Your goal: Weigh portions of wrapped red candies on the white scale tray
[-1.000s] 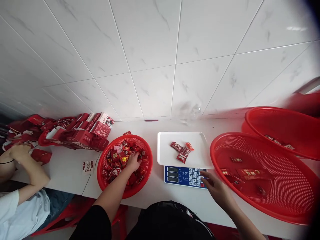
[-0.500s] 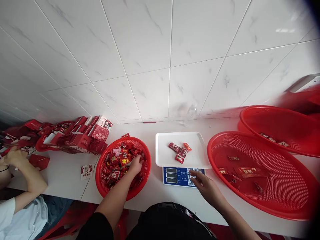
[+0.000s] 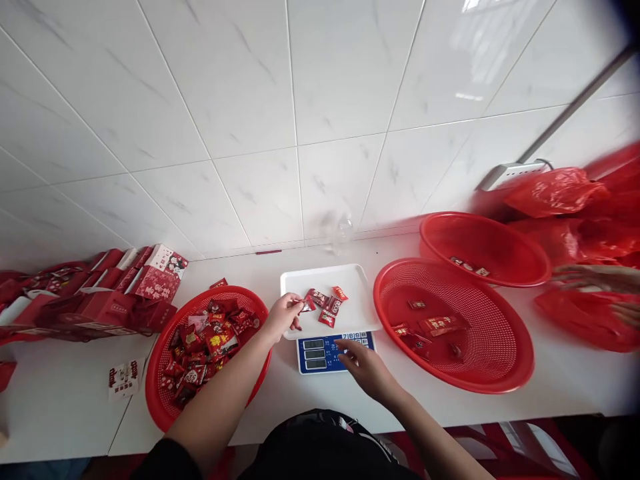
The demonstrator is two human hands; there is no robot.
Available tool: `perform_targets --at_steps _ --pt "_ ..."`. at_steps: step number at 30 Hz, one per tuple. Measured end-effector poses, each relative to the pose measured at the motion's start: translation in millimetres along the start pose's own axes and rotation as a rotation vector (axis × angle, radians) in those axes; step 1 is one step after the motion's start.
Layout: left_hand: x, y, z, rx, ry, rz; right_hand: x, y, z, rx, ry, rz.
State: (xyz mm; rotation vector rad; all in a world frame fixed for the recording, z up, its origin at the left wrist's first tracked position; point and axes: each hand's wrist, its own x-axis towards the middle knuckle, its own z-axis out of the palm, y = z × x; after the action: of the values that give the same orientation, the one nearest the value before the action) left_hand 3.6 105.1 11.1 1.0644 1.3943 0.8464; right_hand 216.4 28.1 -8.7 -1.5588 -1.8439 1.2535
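Note:
My left hand (image 3: 284, 319) is closed on a small red wrapped candy (image 3: 308, 304), held over the left part of the white scale tray (image 3: 357, 320). Several wrapped candies (image 3: 327, 308) lie in the middle of that tray. Below the tray shows the blue keypad panel of the scale (image 3: 311, 364). My right hand (image 3: 367, 370) hovers at the panel's right side, fingers apart and holding nothing. Left of the scale, under my left forearm, stands a round red basket (image 3: 165, 407) full of red wrapped candies (image 3: 213, 340).
Two red baskets stand at right: a larger one (image 3: 505, 333) with a few packets, another (image 3: 520, 250) behind it. Beyond are red plastic bags (image 3: 555, 190) and another person's hands (image 3: 600, 275). Red gift boxes (image 3: 107, 293) and a printed card (image 3: 124, 379) are at left.
My left hand has come out of the candy basket and moved right to the tray with a candy. The view has turned right, bringing in another person's hands. My right hand stays by the scale.

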Motion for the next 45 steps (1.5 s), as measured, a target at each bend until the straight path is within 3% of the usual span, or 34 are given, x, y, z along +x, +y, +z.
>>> perform_targets --at_steps 4,8,13,17,21,25,28,33,36,40,45 --pt "27 7 23 0.049 -0.079 -0.023 -10 3 0 0.007 -0.012 0.018" --pt "35 8 26 0.046 -0.012 -0.085 -22 14 -2 0.022 0.003 0.065" --pt "40 4 30 -0.047 -0.052 -0.121 -25 24 0 0.038 -0.003 0.123" --pt "44 1 26 -0.176 -0.016 -0.073 -20 18 1 0.034 -0.007 0.106" --pt "39 -13 18 0.003 0.12 -0.04 -15 10 2 0.004 -0.02 0.083" --pt "26 -31 17 0.077 0.108 -0.059 -13 12 5 -0.011 -0.042 0.06" --pt "16 -42 -4 0.139 0.192 -0.019 -13 17 9 -0.025 -0.045 0.048" --pt "-7 -67 -91 0.371 0.521 -0.055 -12 18 13 -0.034 -0.061 0.047" --pt "-20 -90 -127 0.519 0.504 -0.142 -11 15 15 -0.034 -0.08 0.048" --pt "-22 -114 -128 0.725 0.421 -0.163 -10 11 19 -0.032 -0.104 0.036" --pt "-16 -117 -115 0.92 0.308 -0.205 -13 8 21 -0.036 -0.094 0.024"
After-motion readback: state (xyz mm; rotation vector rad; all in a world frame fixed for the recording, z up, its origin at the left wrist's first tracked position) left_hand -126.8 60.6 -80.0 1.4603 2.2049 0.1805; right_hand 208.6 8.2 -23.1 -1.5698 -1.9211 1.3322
